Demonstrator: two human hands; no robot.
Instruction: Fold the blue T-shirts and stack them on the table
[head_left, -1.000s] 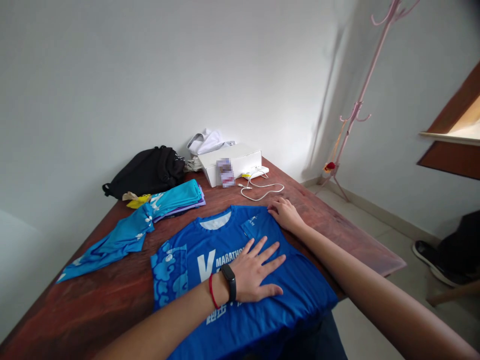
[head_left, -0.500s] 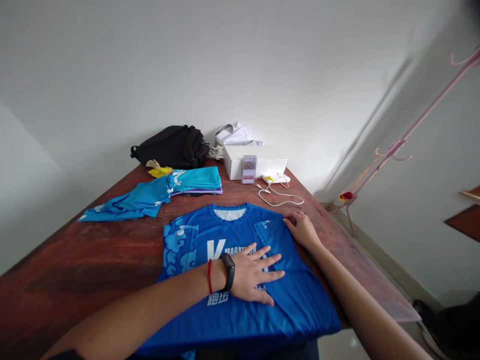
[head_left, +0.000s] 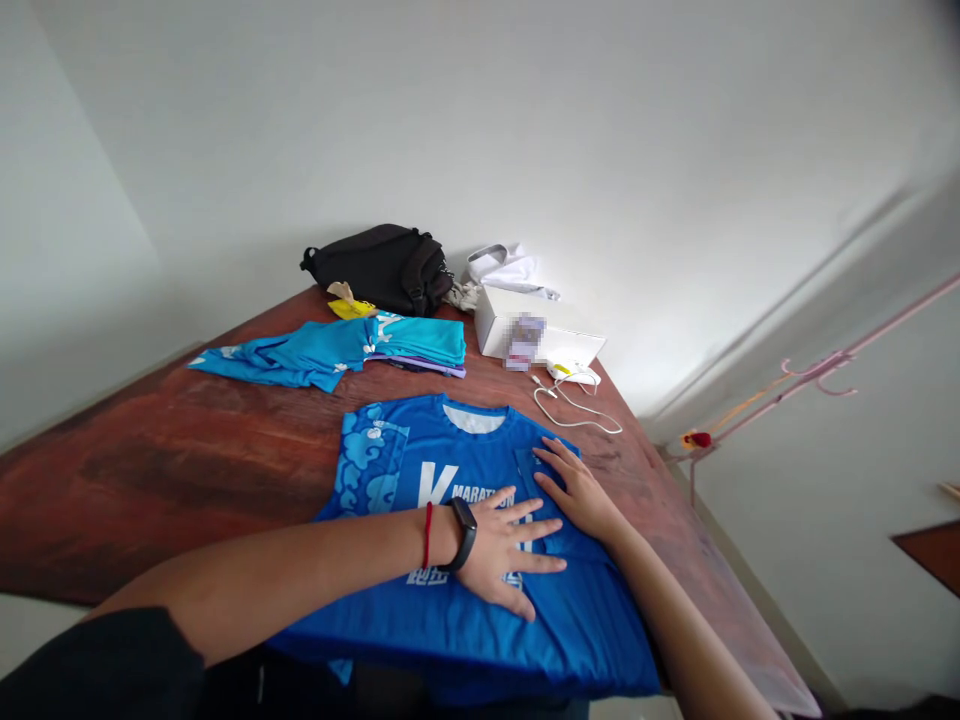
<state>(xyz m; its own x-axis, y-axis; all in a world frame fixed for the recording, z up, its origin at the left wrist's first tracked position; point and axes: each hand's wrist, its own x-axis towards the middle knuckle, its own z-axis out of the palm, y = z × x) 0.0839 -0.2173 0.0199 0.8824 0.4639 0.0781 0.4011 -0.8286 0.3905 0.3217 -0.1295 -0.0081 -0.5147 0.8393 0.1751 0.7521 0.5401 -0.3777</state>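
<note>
The table (head_left: 187,480) gives a firm, flat base, so light pressure should be enough. On it lies the blue shirt (head_left: 450,635), front up, its lower part seemingly draped over the near edge; that weight could drag the cloth, so a steady anchor seems wise. The left hand (head_left: 506,555) gives one: palm down across the chest print, fingers spread wide, gripping nothing. The right hand (head_left: 581,495) rests open near the shoulder, fingers slightly apart, with no pinch of cloth showing. Smoothing is best done outward with flat fingers, since fingertips might ruck the thin fabric. The patterned sleeve (head_left: 371,470) lies turned inward over the body; its edge is worth leaving straight. The collar (head_left: 476,419) makes a handy guide for squareness.
</note>
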